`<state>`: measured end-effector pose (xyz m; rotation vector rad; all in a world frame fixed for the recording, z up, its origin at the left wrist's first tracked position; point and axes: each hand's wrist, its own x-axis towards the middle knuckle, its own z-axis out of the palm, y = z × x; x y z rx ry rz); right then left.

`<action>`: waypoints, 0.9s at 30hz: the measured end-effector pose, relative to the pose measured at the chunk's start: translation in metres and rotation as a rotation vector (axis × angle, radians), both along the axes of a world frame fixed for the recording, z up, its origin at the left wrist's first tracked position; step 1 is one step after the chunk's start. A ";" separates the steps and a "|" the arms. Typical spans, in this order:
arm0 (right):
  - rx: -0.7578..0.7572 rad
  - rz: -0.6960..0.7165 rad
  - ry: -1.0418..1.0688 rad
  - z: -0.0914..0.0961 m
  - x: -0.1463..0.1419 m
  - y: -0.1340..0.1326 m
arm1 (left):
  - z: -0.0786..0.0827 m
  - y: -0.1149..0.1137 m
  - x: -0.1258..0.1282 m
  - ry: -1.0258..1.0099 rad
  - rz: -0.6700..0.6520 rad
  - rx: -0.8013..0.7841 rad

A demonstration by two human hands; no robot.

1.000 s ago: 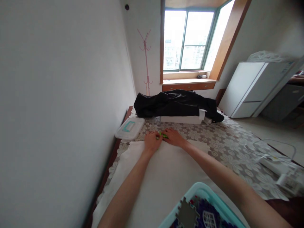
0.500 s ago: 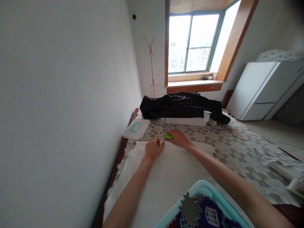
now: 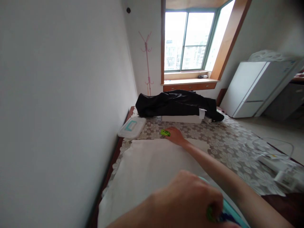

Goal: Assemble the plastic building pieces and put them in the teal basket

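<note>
My left hand point(image 3: 187, 202) is close to the camera at the bottom of the view, over the rim of a teal plastic basket point(image 3: 229, 210), which it mostly hides. Its fingers pinch a small green plastic piece point(image 3: 211, 213). Far ahead, at the edge of a white cloth point(image 3: 147, 167), my right hand point(image 3: 175, 136) lies on the lace tablecloth point(image 3: 228, 152). Its fingertips touch another bright green plastic piece point(image 3: 165, 133), and it does not seem to hold it.
A clear plastic box with a teal handle point(image 3: 131, 127) lies at the far left of the bed, against a white wall point(image 3: 59, 110). A black leather jacket point(image 3: 175, 104) rests on a white box point(image 3: 181, 119) at the far end. White cables point(image 3: 268, 152) lie on the floor to the right.
My left hand has come back from the cloth's far edge towards me, over the basket, with a green piece in its fingers. My right hand has barely moved beside the other green piece.
</note>
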<state>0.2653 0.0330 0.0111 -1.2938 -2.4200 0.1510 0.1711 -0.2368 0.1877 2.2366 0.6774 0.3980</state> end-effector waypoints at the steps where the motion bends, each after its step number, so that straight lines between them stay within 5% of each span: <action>1: 0.006 -0.002 -0.013 0.000 0.000 0.000 | -0.007 -0.010 0.010 0.047 -0.065 0.052; 3: 0.009 -0.016 -0.046 0.000 -0.002 0.001 | -0.023 -0.019 0.022 0.113 -0.181 0.109; 6: -0.009 -0.036 -0.072 0.003 -0.004 0.001 | -0.028 -0.020 0.019 0.126 -0.179 0.111; 12: -0.032 -0.032 -0.037 0.001 -0.001 0.004 | 0.015 0.001 -0.014 -0.001 -0.079 -0.108; 15: -0.014 -0.037 0.063 -0.001 0.002 0.008 | 0.022 0.022 -0.033 -0.021 0.050 -0.024; 21: -0.042 -0.083 0.267 0.005 0.004 0.017 | 0.005 0.050 -0.065 0.248 -0.033 -0.167; 27: -0.010 -0.109 0.715 0.045 0.007 0.015 | -0.011 0.048 -0.054 0.340 -0.030 -0.227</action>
